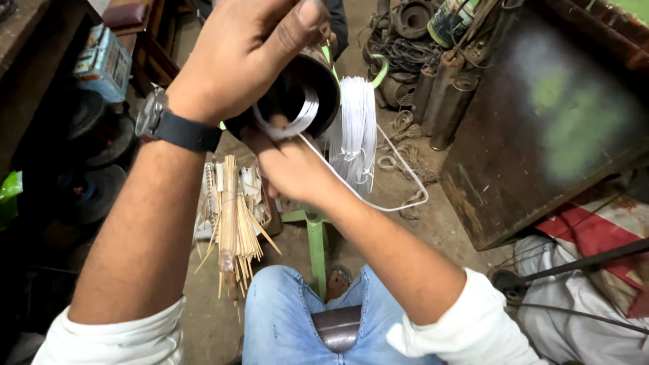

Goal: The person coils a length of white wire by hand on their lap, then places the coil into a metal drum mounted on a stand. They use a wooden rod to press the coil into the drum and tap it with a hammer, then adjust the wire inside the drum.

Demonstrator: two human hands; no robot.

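Observation:
My left hand (236, 51), with a watch on the wrist, grips the rim of a dark metal cylinder (297, 94) held up in front of me. My right hand (287, 162) sits just under the cylinder's open end, fingers at a loop of white wire (287, 125) inside the bore. The wire runs down in a long slack loop (399, 203) from a large coil of white wire (355, 132) mounted on a green stand (315, 247) right behind the cylinder.
A bundle of thin wooden sticks (233, 216) lies in a box on the floor at left. A rusty metal cabinet (541, 122) stands at right, with pipes and wire scraps (433, 88) behind. Grinding discs (94, 189) lie at left. My knees in jeans (291, 318) are below.

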